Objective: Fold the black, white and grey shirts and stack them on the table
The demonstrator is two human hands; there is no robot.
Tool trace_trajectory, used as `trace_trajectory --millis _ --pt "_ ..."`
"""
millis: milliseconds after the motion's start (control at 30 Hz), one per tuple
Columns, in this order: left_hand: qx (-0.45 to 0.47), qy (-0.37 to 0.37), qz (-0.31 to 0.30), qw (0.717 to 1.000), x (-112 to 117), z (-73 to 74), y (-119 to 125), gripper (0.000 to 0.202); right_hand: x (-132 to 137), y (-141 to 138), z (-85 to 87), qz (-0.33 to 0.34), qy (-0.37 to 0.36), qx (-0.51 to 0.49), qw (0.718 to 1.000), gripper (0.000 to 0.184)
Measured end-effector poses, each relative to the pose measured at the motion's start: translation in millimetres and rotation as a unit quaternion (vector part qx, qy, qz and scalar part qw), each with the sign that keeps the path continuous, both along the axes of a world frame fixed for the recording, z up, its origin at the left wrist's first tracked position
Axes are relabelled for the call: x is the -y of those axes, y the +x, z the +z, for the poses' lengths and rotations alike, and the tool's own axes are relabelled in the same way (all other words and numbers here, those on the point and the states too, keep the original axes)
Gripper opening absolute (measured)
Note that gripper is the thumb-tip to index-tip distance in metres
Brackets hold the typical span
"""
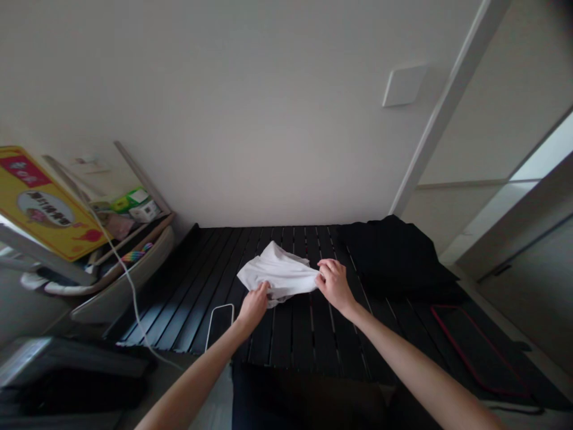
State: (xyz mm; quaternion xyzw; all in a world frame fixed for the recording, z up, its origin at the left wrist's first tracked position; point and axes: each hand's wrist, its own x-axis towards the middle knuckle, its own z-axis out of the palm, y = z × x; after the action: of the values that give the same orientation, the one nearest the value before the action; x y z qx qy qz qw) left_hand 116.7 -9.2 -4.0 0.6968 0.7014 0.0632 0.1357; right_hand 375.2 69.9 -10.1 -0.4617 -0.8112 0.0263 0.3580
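The white cloth [277, 272] lies bunched up in the middle of the frame on a black slatted board [290, 337], its long side going left to right, and the left hand [254, 307] and right hand [333, 283] each pinch one end with fingers closed on it.

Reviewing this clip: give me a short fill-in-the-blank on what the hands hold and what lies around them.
The left hand and right hand grip opposite sides of a cloth coloured ____.
The slatted surface beneath it is ____.
The dark fabric heap lies to the ____ of the cloth.

Missing words: white; black; right.
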Motion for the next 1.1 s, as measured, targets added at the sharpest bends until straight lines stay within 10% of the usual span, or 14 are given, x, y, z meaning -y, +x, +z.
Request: trace_trajectory --millis 333,467,600,700,900,1000,1100 --pt "0.135 0.193 0.08 0.968 0.4 19.8 -46.5 0.034 24.6 39.2 47.1 0.232 -0.09 -0.087 0.965 0.029" --pt "0.293 0.179 0.093 0.935 -0.3 25.4 -38.6 0.03 27.8 32.1 50.4 0.2 -0.211 -0.12 0.949 0.042" --pt "0.339 0.039 0.002 0.94 11.1 46.6 -22.9 0.03 28.4 37.6 53.8 0.176 -0.387 -0.07 0.902 0.051" --pt "0.244 -0.169 -0.123 0.947 24.2 66.6 -9.8 0.043 39.2 46.2 65.4 0.238 -0.518 0.091 0.816 0.052" --pt "0.09 -0.345 -0.245 0.902 34.2 88.1 1.6 0.036 61.8 57.1 80.5 0.335 -0.554 0.359 0.673 0.028" --pt "0.072 -0.258 -0.225 0.937 19.2 86.2 -10.6 0.021 46.9 65.3 73.1 0.242 -0.446 0.372 0.777 0.005" --pt "0.04 -0.132 -0.142 0.98 -1.4 77.4 -28.0 0.018 16.6 77.8 63.5 0.073 -0.291 0.289 0.909 0.019"
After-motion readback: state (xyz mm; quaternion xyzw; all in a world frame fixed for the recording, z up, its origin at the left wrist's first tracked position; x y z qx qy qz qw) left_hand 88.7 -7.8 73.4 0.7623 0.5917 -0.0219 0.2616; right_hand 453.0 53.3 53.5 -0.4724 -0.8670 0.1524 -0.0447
